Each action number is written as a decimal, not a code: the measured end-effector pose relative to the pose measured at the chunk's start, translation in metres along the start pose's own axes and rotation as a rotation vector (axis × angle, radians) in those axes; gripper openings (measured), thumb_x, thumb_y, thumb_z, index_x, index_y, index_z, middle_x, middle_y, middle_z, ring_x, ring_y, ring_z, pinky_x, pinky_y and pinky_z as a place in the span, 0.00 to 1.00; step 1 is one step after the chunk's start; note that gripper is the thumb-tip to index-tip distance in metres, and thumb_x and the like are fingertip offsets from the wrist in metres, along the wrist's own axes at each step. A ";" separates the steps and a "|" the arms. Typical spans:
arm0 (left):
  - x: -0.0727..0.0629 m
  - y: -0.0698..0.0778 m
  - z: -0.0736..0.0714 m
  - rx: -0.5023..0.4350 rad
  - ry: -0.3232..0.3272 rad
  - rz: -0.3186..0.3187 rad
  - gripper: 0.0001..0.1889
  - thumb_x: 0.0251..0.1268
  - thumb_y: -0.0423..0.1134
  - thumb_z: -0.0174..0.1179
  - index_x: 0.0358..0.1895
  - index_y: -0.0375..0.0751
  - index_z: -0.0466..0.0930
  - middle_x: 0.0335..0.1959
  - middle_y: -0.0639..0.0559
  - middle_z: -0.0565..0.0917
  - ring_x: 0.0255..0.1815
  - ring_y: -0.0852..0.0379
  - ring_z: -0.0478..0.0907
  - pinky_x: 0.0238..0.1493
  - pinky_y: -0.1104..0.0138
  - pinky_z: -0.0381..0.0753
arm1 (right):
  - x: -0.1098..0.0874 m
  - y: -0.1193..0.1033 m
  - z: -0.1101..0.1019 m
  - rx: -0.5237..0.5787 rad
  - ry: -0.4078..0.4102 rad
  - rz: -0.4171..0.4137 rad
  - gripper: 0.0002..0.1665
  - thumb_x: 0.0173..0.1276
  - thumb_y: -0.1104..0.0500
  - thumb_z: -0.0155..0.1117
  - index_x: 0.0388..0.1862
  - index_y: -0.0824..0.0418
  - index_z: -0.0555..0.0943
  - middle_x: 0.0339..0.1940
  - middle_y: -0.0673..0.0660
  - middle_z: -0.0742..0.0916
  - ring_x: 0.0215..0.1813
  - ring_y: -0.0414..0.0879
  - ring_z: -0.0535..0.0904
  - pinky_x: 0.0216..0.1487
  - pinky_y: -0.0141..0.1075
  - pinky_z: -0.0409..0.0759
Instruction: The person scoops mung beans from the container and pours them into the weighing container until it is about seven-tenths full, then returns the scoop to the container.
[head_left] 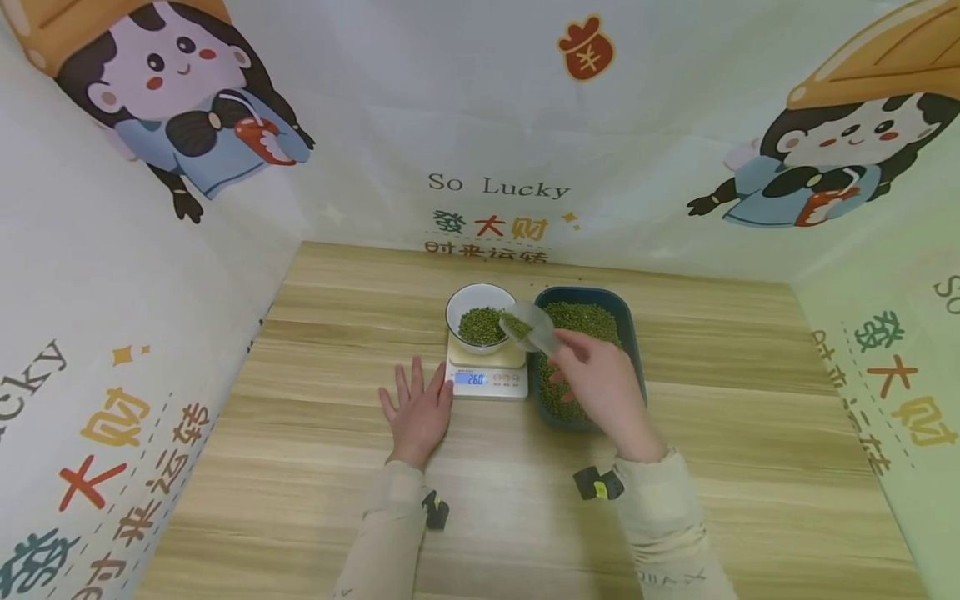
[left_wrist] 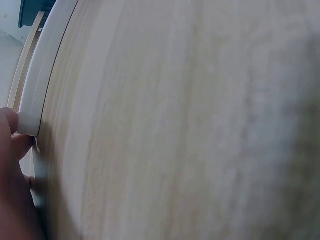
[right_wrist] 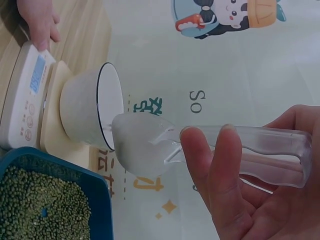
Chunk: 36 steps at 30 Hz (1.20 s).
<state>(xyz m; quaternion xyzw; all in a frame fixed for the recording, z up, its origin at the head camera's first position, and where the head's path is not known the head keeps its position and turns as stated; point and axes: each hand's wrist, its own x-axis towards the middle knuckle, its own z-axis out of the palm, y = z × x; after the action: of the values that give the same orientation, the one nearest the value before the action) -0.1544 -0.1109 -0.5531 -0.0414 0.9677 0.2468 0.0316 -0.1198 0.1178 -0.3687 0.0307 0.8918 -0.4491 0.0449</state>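
Observation:
My right hand [head_left: 606, 387] grips a clear plastic scoop [right_wrist: 145, 145] by its handle. Some green mung beans lie in the scoop [head_left: 534, 327], whose tip is over the right rim of a white bowl [head_left: 459, 302]. That dark-rimmed bowl holds more mung beans [head_left: 481, 326] and stands on a white kitchen scale [head_left: 489, 390] with a lit display. On the table, fingers spread, rests my left hand [head_left: 421, 421], its thumb side touching the scale's left front corner [left_wrist: 29, 122]. Under my right hand is a dark blue tub [head_left: 639, 367] of mung beans [right_wrist: 42, 200].
Wood-grain table [head_left: 315, 367] extends on both sides of the scale and tub. A printed cloth [head_left: 360, 125] rises behind and along the sides. Several stray beans lie near the table's back edge, behind the tub.

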 end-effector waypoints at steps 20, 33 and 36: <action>-0.003 0.001 -0.005 -0.005 -0.003 0.009 0.25 0.69 0.56 0.30 0.67 0.60 0.57 0.72 0.50 0.39 0.69 0.44 0.26 0.59 0.42 0.22 | -0.001 -0.004 -0.002 0.008 -0.008 -0.001 0.24 0.64 0.49 0.45 0.58 0.51 0.72 0.31 0.50 0.85 0.21 0.49 0.80 0.22 0.39 0.77; -0.002 0.000 -0.003 -0.006 -0.003 0.008 0.25 0.69 0.57 0.28 0.67 0.61 0.56 0.72 0.50 0.38 0.69 0.44 0.26 0.59 0.43 0.21 | -0.002 -0.006 -0.001 -0.026 -0.012 -0.008 0.25 0.64 0.49 0.45 0.59 0.51 0.71 0.28 0.51 0.85 0.19 0.49 0.79 0.18 0.39 0.73; -0.002 0.000 -0.003 -0.006 -0.004 0.004 0.25 0.69 0.57 0.28 0.67 0.61 0.56 0.72 0.51 0.38 0.69 0.45 0.25 0.59 0.43 0.21 | -0.002 -0.006 0.000 -0.034 -0.014 -0.009 0.25 0.65 0.49 0.44 0.60 0.51 0.71 0.30 0.51 0.85 0.18 0.46 0.78 0.17 0.38 0.73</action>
<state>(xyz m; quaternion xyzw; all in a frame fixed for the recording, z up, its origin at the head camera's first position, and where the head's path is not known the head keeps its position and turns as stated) -0.1524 -0.1122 -0.5507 -0.0391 0.9669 0.2500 0.0328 -0.1186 0.1144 -0.3636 0.0228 0.8991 -0.4343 0.0498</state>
